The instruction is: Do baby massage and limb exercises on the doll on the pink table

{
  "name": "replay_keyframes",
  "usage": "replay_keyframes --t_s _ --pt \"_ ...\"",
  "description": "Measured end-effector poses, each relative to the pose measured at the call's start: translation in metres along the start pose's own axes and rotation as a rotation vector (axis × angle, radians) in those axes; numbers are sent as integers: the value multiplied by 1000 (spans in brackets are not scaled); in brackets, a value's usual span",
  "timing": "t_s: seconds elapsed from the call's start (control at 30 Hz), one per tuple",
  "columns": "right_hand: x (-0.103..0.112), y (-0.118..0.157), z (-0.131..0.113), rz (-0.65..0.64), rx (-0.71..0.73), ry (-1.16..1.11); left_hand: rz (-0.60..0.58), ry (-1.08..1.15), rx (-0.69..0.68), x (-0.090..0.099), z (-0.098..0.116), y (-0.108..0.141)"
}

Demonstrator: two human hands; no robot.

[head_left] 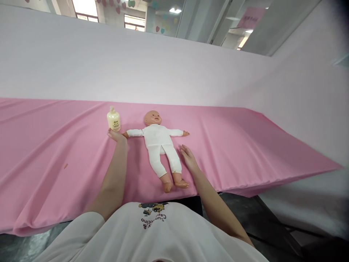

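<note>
Pink cloth [231, 145] stretches across the scene beneath a white wall [122, 65], with windows [135, 22] and heart decorations [118, 10] visible beyond the wall's top edge. At left, a small brown mark [65, 166] shows among the folds. Farther right, a pale-yellow pump bottle [113, 119] stands upright toward the cloth's far side, dark print on its front. At its base is the person's left hand [117, 136], fingertips pointing left and close together; whether they touch or grip the bottle cannot be told. A white shirt [152, 240] with a cartoon print fills the near edge. At center, a doll [156, 136] in a white suit lies on its back on the cloth, head far, bare feet near, arms stretched out to both sides, one reaching close to the person's left hand. Right of the doll's legs, the person's right hand [189, 158] sits just apart from them, fingers extended and slightly spread. Far right, a pink sign [251, 18] appears above the wall.
</note>
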State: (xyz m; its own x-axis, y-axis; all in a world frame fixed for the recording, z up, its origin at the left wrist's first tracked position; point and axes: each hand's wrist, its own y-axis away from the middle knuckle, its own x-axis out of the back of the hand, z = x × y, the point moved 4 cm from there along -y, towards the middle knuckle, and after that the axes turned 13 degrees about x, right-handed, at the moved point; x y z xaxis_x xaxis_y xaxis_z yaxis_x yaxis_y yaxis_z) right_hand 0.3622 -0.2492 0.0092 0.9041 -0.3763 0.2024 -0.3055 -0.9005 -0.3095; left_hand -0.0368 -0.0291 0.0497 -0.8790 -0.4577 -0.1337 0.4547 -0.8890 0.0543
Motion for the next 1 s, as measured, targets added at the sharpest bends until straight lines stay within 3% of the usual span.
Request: replay_keyframes --t_s 0.1,0.2,0.4,0.6,0.7,0.8,1.0 --pt "0 25 -22 -49 -22 -19 224 -18 -6 -5 -3 25" --pt "0 44 -38 -85 -21 -12 236 -57 -92 -14 -4 42" --pt "-5 75 -49 -201 -71 -20 38 -68 -225 -26 -7 48" --pt "-9 99 -53 -363 -136 -120 -457 -305 -175 -53 -16 65" --pt "-14 104 -60 -410 -106 -148 -611 -474 -202 -62 -19 76" --pt "-18 106 -66 -457 -101 -196 -612 -601 -253 -62 -18 79" --pt "-22 108 -61 -484 -77 -278 -485 -710 -292 -59 -17 72"
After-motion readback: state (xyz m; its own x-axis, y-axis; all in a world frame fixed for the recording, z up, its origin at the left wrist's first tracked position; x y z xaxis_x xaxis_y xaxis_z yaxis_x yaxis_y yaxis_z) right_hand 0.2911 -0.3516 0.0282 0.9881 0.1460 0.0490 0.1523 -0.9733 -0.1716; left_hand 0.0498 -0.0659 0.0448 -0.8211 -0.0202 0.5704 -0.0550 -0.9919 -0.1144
